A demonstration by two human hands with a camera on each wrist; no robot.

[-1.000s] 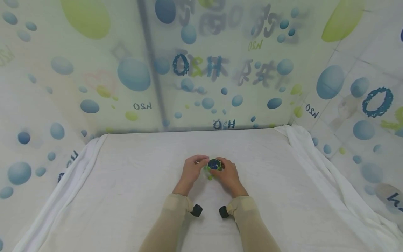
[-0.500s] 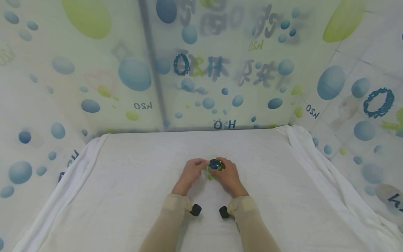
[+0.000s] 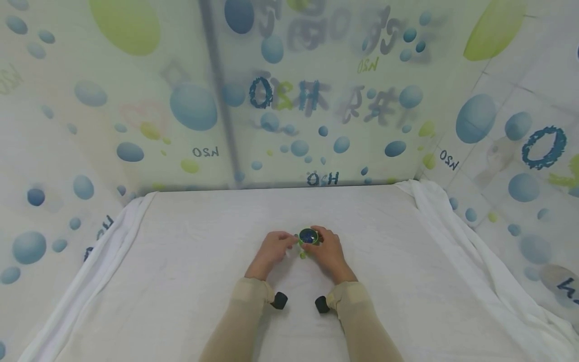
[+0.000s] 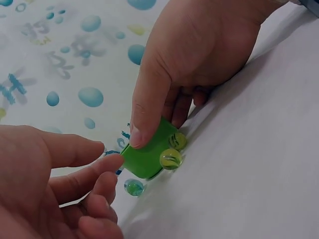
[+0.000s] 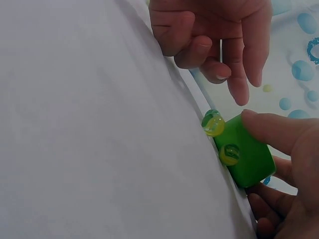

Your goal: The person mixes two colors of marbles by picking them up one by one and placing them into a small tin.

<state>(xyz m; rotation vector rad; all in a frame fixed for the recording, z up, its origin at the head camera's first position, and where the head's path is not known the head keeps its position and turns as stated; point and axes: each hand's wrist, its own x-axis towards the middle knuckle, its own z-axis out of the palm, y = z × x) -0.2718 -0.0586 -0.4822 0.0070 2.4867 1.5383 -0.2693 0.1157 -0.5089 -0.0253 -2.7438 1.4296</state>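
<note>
A small green cup (image 4: 142, 162) with a dark blue inside stands on the white cloth, its mouth upward. My right hand (image 3: 329, 251) grips it from the right, thumb on the near side of the rim. Glass marbles lie close around its base: a yellow-green marble (image 4: 171, 159), a second one (image 4: 177, 141) beside it and a blue-green marble (image 4: 133, 187). My left hand (image 3: 273, 250) hovers just left of the cup, thumb and fingers apart and loosely bent. Nothing shows between its fingers. In the right wrist view, the cup's green wall (image 5: 246, 154) is partly covered by my right thumb.
White cloth (image 3: 190, 281) covers the table, bunched into folds along the left and right edges. A printed curtain (image 3: 289, 125) with blue and green dots rises behind the table's far edge. Dark wrist cameras (image 3: 280, 300) sit on the inner side of both sleeves.
My left fingertips were at the cup's left rim half a second ago. They have drawn back a little to the left. My right hand and the cup stay put.
</note>
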